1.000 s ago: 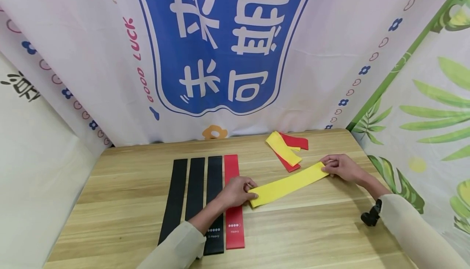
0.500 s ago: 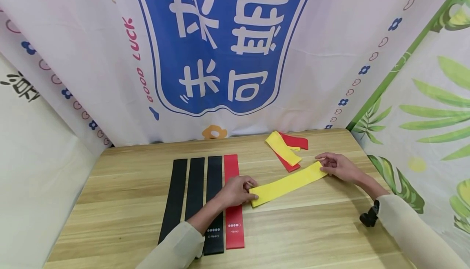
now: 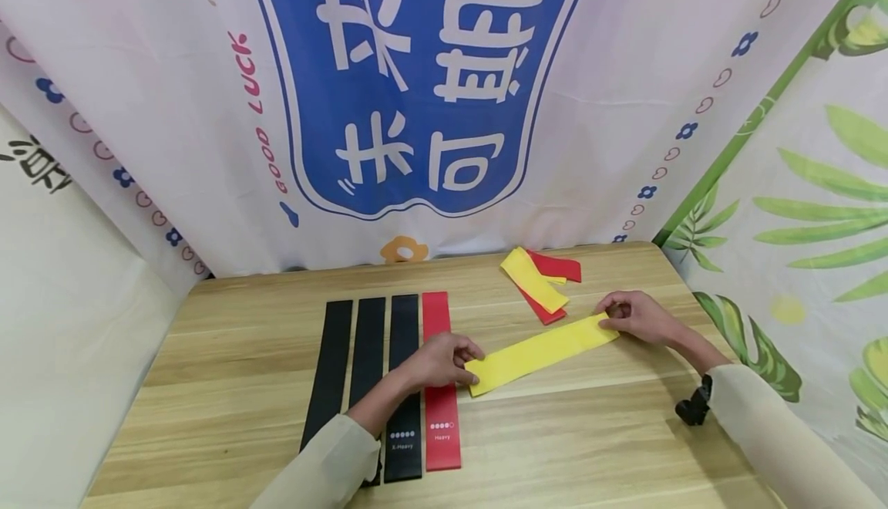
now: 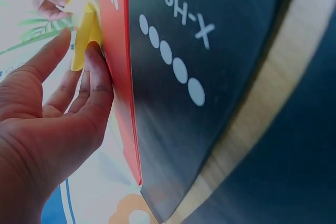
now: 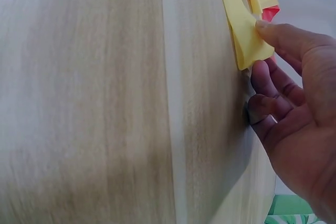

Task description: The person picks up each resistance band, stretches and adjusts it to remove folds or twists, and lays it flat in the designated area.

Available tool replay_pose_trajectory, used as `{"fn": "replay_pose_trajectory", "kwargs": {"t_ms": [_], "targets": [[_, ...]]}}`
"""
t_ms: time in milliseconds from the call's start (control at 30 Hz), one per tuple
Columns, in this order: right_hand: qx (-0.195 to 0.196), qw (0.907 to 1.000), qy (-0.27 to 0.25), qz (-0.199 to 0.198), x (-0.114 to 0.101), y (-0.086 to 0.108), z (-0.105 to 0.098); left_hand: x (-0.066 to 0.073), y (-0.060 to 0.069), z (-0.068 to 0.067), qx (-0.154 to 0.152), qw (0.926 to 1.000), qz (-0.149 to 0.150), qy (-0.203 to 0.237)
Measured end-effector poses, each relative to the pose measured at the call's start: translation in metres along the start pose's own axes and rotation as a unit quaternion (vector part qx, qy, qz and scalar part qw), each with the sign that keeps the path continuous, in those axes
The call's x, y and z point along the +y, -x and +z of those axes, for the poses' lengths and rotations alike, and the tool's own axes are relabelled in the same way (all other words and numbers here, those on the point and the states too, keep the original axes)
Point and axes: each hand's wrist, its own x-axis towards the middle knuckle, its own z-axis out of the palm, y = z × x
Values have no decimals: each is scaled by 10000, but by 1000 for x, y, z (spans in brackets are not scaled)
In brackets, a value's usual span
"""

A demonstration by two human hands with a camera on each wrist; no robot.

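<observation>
A flat yellow band [image 3: 541, 353] stretches at a slant between the two hands. Its left end is pinched by the left hand [image 3: 440, 360], thumb on the near side; the left wrist view shows this band [image 4: 86, 35] at the fingertips of the left hand [image 4: 58, 114]. At the other end the right hand [image 3: 641, 316] pinches the band, and in the right wrist view the thumb of the right hand [image 5: 304, 87] lies on the yellow band [image 5: 244, 35]. Under the left hand lies a red band [image 3: 442, 424] marked Heavy.
Left of the red band lie several black bands, one [image 3: 404, 447] marked X-Heavy. Behind the held band, a loose yellow band [image 3: 533, 281] crosses a red band [image 3: 558, 267]. The wooden table [image 3: 229, 355] ends at a printed cloth [image 3: 603, 108].
The left hand and its end of the yellow band have shifted slightly left and nearer. The right end has dipped a little, with the right thumb now further over the band.
</observation>
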Motion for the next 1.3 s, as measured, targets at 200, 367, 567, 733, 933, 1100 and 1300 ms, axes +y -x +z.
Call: {"fn": "replay_pose_trajectory", "kwargs": {"t_ms": [200,367,567,733,933,1100,1300], "targets": [[19,9999,-43,128,-2,-1,-2,-3,-2,0,12,10000,-7,38],[-30,9986,-349,387,1,-2,-3,-5,-5,3,175,9998,25,-28],[-62,9977,-381,562,1,0,-7,-3,-9,5,355,9994,-59,-19],[5,9980,-397,501,0,1,-9,-1,-11,6,476,9987,-156,56],[-158,9942,-837,662,-2,3,-12,2,-8,3,670,9976,-132,113],[-292,9903,-1159,713,-3,4,-13,1,-6,0,742,9971,-143,47],[-356,9902,-1174,668,0,2,-10,1,-6,-1,796,9967,-155,-19]]}}
